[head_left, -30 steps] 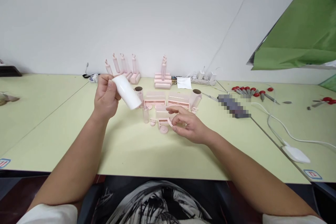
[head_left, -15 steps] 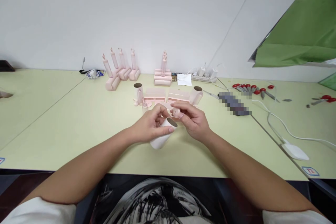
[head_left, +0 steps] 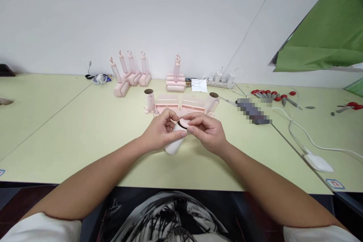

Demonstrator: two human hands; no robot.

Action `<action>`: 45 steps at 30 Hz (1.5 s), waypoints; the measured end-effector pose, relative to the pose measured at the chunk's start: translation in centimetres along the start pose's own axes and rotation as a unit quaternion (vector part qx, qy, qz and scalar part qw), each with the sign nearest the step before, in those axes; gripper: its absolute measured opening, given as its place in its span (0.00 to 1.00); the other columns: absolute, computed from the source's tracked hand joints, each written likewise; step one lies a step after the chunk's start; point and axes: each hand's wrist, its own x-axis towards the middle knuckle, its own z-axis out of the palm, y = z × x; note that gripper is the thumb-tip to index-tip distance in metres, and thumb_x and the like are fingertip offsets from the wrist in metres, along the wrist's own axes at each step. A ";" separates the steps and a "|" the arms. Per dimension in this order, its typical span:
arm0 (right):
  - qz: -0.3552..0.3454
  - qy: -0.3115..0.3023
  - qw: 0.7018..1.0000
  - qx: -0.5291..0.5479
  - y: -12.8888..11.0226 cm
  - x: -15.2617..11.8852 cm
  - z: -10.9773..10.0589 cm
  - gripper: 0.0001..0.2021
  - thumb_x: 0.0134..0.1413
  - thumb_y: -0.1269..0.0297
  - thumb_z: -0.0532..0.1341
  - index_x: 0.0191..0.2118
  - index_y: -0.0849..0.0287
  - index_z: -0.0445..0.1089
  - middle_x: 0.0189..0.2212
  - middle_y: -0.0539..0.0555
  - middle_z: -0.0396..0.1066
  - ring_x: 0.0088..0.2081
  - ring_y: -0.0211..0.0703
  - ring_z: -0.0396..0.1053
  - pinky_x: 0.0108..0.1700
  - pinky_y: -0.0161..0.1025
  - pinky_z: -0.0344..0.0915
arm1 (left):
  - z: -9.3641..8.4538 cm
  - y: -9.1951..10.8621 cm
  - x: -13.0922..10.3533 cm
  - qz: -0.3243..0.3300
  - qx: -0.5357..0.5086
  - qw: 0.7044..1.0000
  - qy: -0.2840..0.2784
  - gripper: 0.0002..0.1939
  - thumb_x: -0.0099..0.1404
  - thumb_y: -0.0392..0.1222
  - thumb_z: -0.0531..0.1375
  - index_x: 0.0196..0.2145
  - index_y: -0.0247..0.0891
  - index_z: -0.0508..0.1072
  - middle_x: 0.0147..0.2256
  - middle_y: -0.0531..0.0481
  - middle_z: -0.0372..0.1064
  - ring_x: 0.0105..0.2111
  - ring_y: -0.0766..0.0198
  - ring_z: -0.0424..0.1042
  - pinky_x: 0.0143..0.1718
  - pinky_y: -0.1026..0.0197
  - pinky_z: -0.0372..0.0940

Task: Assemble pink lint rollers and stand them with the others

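Note:
A white roll (head_left: 173, 145) with a dark hollow core is tilted above the table, held by my left hand (head_left: 161, 131), thumb on its near side. Between the fingertips of my right hand (head_left: 207, 132) is a pink round cap (head_left: 185, 122), which lies at the roll's upper opening and covers part of it. Just beyond my hands are two open pink cases (head_left: 166, 107) side by side. One more roll (head_left: 148, 100) stands to their left and another (head_left: 212, 102) to their right, with clear pink tubes beside them.
Pink cases with upright tubes (head_left: 121, 90) stand at the back left, more (head_left: 176, 85) at back centre. A power strip (head_left: 221, 84), a pixelated dark object (head_left: 252, 111), red-handled tools (head_left: 268, 94) and a white charger with cable (head_left: 319, 162) are to the right.
My right hand has brought the pink cap onto the roll's opening. The roll in my left hand has risen slightly and stands a little nearer my right hand's fingers.

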 end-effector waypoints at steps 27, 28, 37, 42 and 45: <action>-0.041 -0.054 0.995 -0.074 -0.4 -0.3 -0.1 0.08 0.61 0.63 0.63 0.45 0.53 0.73 0.51 0.59 0.74 0.54 0.50 0.72 0.51 0.50 0.72 | 0.3 0.0 0.1 0.009 -0.071 0.997 0.014 0.24 0.53 0.48 0.72 0.39 0.39 0.64 0.34 0.53 0.68 0.31 0.68 0.67 0.31 0.64 0.63; -0.036 -0.050 0.995 -0.075 -0.3 -0.4 -0.1 0.09 0.61 0.62 0.63 0.47 0.52 0.72 0.53 0.59 0.73 0.55 0.51 0.71 0.52 0.51 0.73 | 0.3 0.0 0.1 0.007 -0.075 0.997 0.013 0.24 0.53 0.48 0.72 0.40 0.39 0.64 0.34 0.52 0.68 0.31 0.68 0.67 0.31 0.63 0.63; -0.017 0.011 0.999 -0.048 -0.3 -0.3 0.2 0.35 0.58 0.56 0.64 0.66 0.40 0.48 0.67 0.57 0.52 0.60 0.51 0.63 0.58 0.55 0.68 | 0.2 0.2 0.3 -0.014 -0.143 0.989 0.033 0.24 0.53 0.48 0.72 0.39 0.40 0.65 0.35 0.51 0.70 0.31 0.67 0.70 0.32 0.63 0.65; -0.005 -0.084 0.994 -0.074 -0.5 -0.3 -0.4 0.28 0.59 0.59 0.64 0.63 0.47 0.57 0.54 0.58 0.70 0.56 0.51 0.68 0.57 0.54 0.68 | 0.0 0.3 0.4 -0.037 -0.176 0.983 0.029 0.24 0.52 0.48 0.73 0.39 0.40 0.65 0.34 0.52 0.69 0.30 0.67 0.70 0.32 0.63 0.67; -0.014 -0.014 0.995 -0.097 -0.5 0.0 -0.8 0.22 0.60 0.61 0.63 0.59 0.50 0.63 0.48 0.57 0.72 0.49 0.48 0.71 0.51 0.48 0.70 | -0.6 0.8 0.6 -0.022 -0.156 0.985 0.063 0.22 0.53 0.51 0.72 0.38 0.39 0.69 0.33 0.52 0.70 0.30 0.66 0.70 0.30 0.63 0.66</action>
